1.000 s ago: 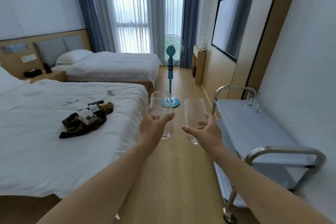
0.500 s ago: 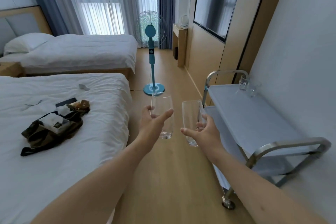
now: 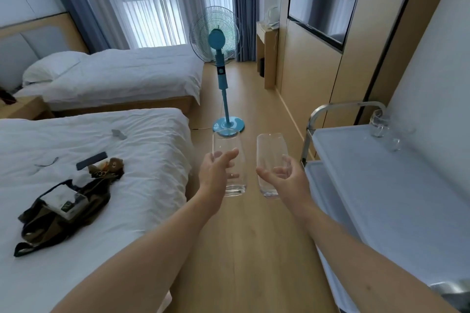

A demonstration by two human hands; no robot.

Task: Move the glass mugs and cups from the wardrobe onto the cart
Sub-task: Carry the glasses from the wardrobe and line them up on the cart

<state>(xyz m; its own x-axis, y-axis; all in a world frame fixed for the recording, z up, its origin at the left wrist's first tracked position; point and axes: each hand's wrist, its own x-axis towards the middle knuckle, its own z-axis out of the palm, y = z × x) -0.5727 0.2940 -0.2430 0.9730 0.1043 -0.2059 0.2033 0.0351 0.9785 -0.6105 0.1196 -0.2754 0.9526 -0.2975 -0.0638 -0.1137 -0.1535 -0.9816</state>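
Head view shows a bedroom, and going from the biggest thing down: to the left of the left hand lies a bed (image 3: 132,150) with white covers and a dark bag (image 3: 63,208) on it; to the right of the right hand stands the cart (image 3: 396,201), its pale top shelf just beside that forearm, a lower shelf under it; straight beyond both hands a blue fan (image 3: 220,68) stands on the wood floor; at the far corner of the cart top, well beyond the right hand, a few clear cups (image 3: 381,127) already stand, though their exact number is hard to tell.

Each hand carries glassware over the floor, short of the cart; the left hand (image 3: 216,173) is wrapped round a wide glass (image 3: 230,160), held upright; the right hand (image 3: 287,175) is curled round a narrower glass (image 3: 270,160), also upright, near the first but apart from it.

By my reading this is the carrying step, with the set-down not yet made; the next move calls for swinging both glasses rightward over the top shelf, lowering them flat onto bare surface clear of the cups there, keeping the two from knocking together, then loosening the fingers.
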